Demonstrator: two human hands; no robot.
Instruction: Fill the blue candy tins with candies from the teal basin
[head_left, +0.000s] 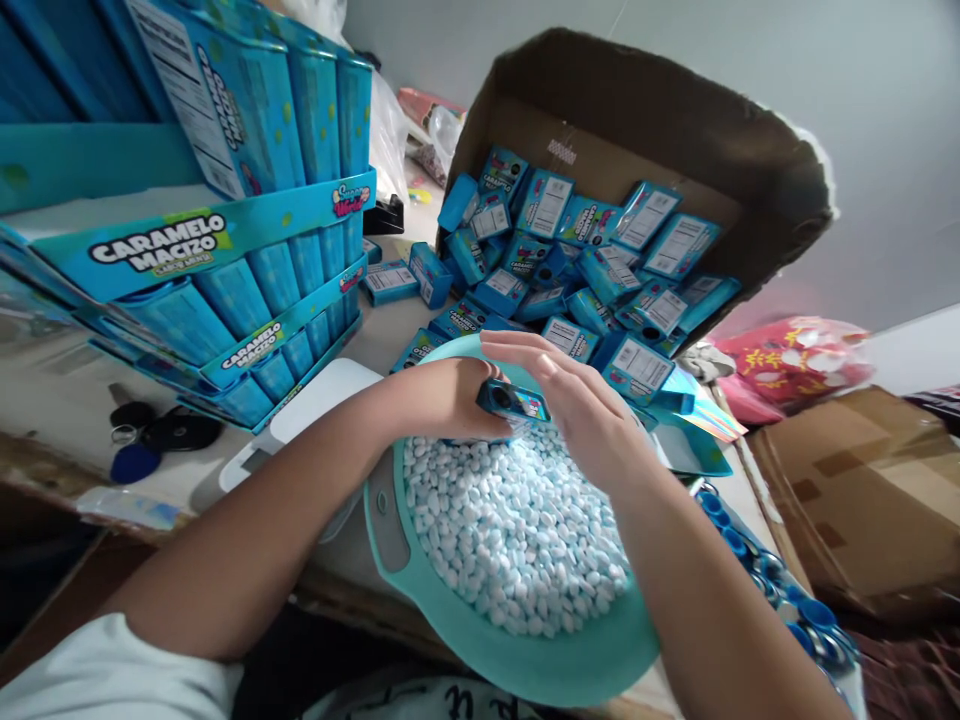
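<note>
A teal bowl [555, 670] full of small white and pale blue candies [517, 530] stands in front of me. My left hand [450, 395] is closed around a small blue candy box [529, 402] above the candies; the box's end with a dark round opening faces up towards me. My right hand [592, 415] is held over the bowl's far right side, beside the box, fingers stretched out and close together. I see nothing gripped in it, though its palm is hidden.
A tipped cardboard box [600, 90] spills many blue candy boxes [547, 205] behind the bowl. Stacked display trays [247, 230] of boxes rise at left, near a white scale [322, 400] and keys [124, 432]. Blue-capped pieces [810, 610] and a brown carton [862, 480] are at right.
</note>
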